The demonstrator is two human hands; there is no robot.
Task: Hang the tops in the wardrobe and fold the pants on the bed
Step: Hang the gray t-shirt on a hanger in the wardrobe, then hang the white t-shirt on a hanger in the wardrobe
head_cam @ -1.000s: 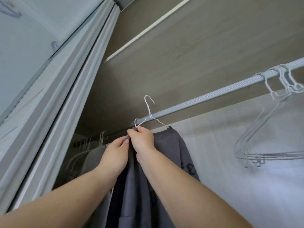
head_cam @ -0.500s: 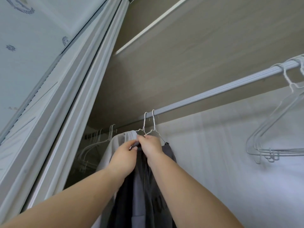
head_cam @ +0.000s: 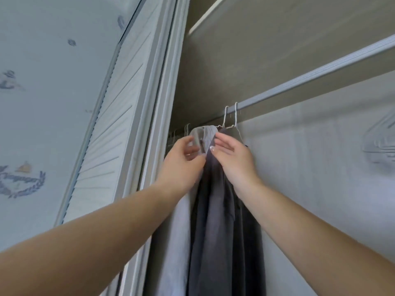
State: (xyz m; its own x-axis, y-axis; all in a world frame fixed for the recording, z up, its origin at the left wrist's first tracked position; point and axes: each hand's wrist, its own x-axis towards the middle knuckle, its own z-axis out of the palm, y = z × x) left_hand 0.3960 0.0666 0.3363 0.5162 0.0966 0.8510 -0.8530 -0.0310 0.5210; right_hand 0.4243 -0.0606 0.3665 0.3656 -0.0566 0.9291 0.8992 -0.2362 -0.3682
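A dark grey top (head_cam: pixel 222 221) hangs from a white wire hanger (head_cam: pixel 235 116) hooked on the wardrobe rail (head_cam: pixel 310 82). Just left of it, a light grey top (head_cam: pixel 203 135) hangs on a second wire hanger (head_cam: pixel 225 117). My right hand (head_cam: pixel 234 161) is at the dark top's shoulder with fingers nearly straight, the fingertips touching the fabric near the collar. My left hand (head_cam: pixel 182 161) is by the light grey top's collar, fingers relaxed and slightly blurred, gripping nothing that I can make out. No pants or bed are in view.
A white sliding wardrobe door (head_cam: pixel 128 135) stands at the left. The underside of a wooden shelf (head_cam: pixel 277 39) runs above the rail. Several empty wire hangers (head_cam: pixel 382 146) hang at the right edge, and more hangers (head_cam: pixel 187 129) sit further left on the rail.
The hanger with the dark top went onto the rail beside the light grey top. Both hands let go of the collar and opened, dropping slightly below the hooks.
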